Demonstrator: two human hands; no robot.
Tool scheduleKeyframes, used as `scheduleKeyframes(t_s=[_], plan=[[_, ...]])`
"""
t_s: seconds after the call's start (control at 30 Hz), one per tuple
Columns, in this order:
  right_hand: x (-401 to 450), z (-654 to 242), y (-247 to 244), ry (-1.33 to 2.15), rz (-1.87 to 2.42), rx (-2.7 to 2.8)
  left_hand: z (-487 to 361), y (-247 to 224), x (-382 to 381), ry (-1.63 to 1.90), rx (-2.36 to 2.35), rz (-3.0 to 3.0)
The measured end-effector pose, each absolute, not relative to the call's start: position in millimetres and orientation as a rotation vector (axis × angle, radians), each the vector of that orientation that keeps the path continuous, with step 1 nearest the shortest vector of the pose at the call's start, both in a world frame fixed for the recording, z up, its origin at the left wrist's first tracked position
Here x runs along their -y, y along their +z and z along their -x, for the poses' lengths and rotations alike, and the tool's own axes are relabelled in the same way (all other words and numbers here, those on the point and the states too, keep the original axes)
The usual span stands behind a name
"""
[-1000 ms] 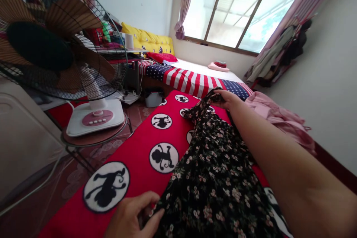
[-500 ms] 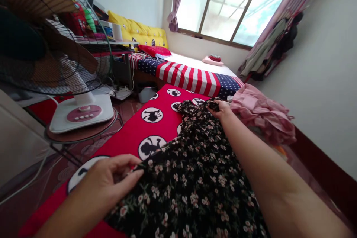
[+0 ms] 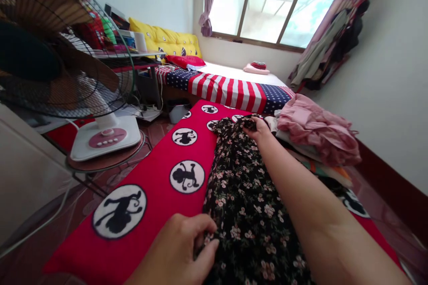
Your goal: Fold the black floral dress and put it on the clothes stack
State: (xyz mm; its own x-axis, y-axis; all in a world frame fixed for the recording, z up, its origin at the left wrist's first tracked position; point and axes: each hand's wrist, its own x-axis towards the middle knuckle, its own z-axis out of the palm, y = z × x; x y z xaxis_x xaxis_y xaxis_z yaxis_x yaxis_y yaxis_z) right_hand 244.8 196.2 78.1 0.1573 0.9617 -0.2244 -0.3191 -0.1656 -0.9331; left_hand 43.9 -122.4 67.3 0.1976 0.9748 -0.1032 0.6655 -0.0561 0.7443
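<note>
At 6 o'clock, the left hand (image 3: 175, 249) has its grip pinching the near edge of a black floral garment (image 3: 249, 213), which lies lengthwise on a red mat (image 3: 133, 178) printed with monkey circles. At 12 o'clock, the right hand (image 3: 259, 132) has its grip pressed together on the garment's far end. Pink clothes (image 3: 316, 131) are piled at 2 o'clock, a fan (image 3: 67, 67) stands at 10 o'clock, and a striped bed (image 3: 230, 91) lies beyond at 12 o'clock, below a window (image 3: 264, 4).
</note>
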Motion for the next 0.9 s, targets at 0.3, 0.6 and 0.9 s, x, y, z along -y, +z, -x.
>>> scheduleKeyframes(t_s=[0.3,0.6,0.9], plan=[[-152,-306,33,0.877,1.963,1.202,-99,-8,117,0.379,-1.034,-1.644],[-153,-296,47,0.071,2.207,1.925,-105,-17,12,0.886,-1.388,-1.996],[-236,-231,15,0.124,1.843,2.163,-113,-74,-21,0.807,-1.496,-2.288]])
